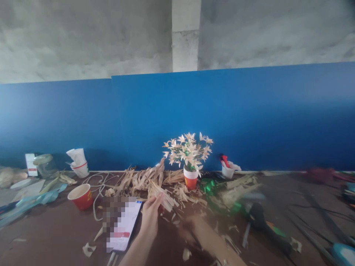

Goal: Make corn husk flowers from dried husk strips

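Observation:
My left hand (pixel 151 216) reaches forward over the brown table (pixel 55 232), its fingers closed on a bundle of pale dried husk strips (pixel 165 200). A larger heap of dried husks (pixel 141 180) lies just beyond. My right hand (pixel 191 223) is smeared by motion beside the left one, and its fingers cannot be made out. Its forearm (pixel 219 247) runs to the lower right. A phone (pixel 126 223) lies flat just left of my left wrist. Behind the husks stands a red and white paper cup (pixel 190 181) with husk-made flowers (pixel 188 147).
A red cup (pixel 81 195) and a white cable (pixel 97 192) lie at the left, with stacked paper cups (pixel 79 162) and a glass jar (pixel 44 164) further back. Green ribbon (pixel 208 186) and a black tool (pixel 259 218) are at the right. A blue board (pixel 222 118) backs the table.

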`<move>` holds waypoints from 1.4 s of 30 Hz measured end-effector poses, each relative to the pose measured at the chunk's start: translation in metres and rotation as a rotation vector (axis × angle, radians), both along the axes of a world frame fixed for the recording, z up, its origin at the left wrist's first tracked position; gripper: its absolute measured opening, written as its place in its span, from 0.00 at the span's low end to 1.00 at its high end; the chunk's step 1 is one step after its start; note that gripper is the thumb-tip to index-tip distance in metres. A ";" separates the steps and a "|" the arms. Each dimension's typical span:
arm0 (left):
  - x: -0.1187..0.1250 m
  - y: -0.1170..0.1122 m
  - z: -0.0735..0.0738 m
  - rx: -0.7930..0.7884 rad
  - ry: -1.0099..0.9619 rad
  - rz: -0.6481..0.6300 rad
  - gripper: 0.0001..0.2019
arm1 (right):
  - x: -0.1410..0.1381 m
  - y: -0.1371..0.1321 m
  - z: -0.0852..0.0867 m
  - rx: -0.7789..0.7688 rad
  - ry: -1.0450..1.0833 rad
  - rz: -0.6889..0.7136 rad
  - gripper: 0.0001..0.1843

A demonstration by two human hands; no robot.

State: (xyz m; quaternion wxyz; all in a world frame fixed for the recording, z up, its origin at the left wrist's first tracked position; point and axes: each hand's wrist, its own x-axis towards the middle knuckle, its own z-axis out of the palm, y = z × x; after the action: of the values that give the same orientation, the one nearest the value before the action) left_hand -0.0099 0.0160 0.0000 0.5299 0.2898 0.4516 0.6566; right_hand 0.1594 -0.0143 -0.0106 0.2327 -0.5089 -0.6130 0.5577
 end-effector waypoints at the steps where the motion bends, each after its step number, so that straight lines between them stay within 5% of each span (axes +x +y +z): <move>1: 0.001 -0.001 0.000 -0.002 -0.010 0.002 0.15 | 0.000 0.000 -0.001 -0.002 0.006 0.000 0.13; 30: 0.012 -0.013 0.015 -0.041 -0.101 -0.087 0.14 | -0.001 0.005 -0.012 0.032 0.063 -0.033 0.16; 38: -0.005 0.002 0.003 0.004 -0.069 0.036 0.16 | 0.007 0.006 -0.007 -0.104 0.094 0.070 0.18; 42: -0.014 0.008 0.002 0.046 0.030 -0.045 0.15 | 0.011 0.006 -0.001 -0.108 0.132 0.090 0.19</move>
State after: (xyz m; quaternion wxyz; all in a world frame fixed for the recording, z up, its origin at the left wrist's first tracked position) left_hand -0.0236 0.0242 0.0020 0.5311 0.3218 0.4378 0.6502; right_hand 0.1703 -0.0078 -0.0121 0.2193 -0.4550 -0.5875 0.6322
